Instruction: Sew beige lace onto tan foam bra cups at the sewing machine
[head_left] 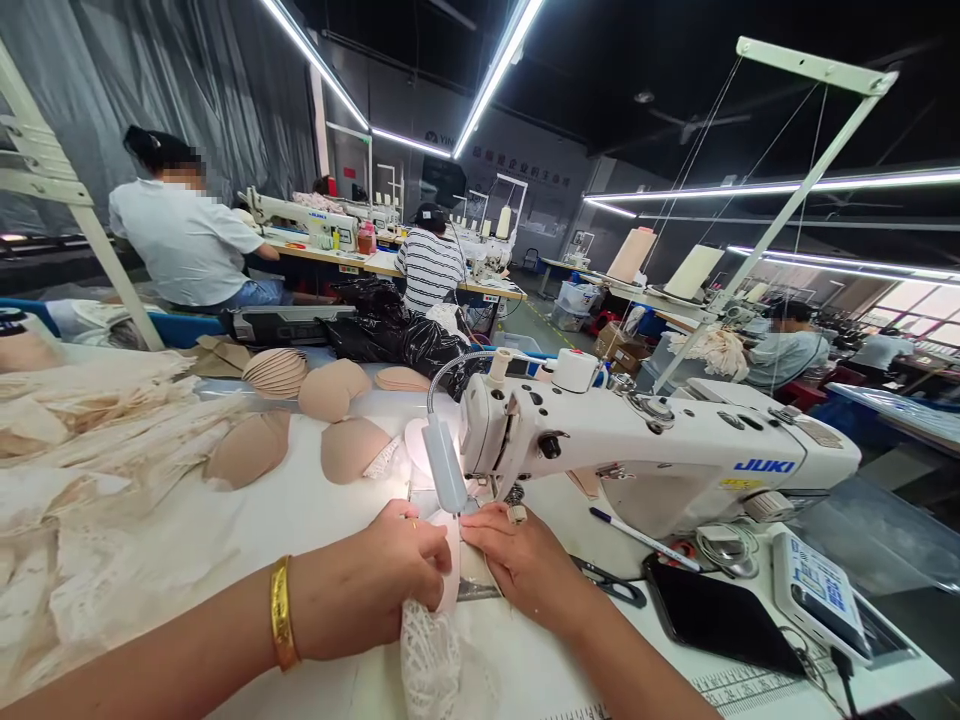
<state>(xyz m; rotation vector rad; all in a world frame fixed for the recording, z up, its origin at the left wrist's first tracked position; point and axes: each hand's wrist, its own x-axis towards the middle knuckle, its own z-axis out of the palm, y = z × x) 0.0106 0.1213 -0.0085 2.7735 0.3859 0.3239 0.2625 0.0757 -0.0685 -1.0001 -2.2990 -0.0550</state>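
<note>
My left hand (394, 565), with a gold bracelet at the wrist, is closed with curled fingers on a pale lace-edged fabric piece (431, 655). The lace hangs below that hand toward the front edge, and a smooth pale pink part (450, 585) runs up to the needle area. My right hand (529, 560) lies with fingers stretched flat at the right side of this cloth, close under the sewing machine (555, 440) head. A small gooseneck lamp (444, 468) lights the spot and partly hides the needle and presser foot.
Beige bra cups (247, 450) and heaped cream lace (90, 510) lie on the left. Right of the machine are a pen (637, 535), black thread snips (611, 580), a phone (724, 615) and a control box (817, 595). Other people sit at machines behind.
</note>
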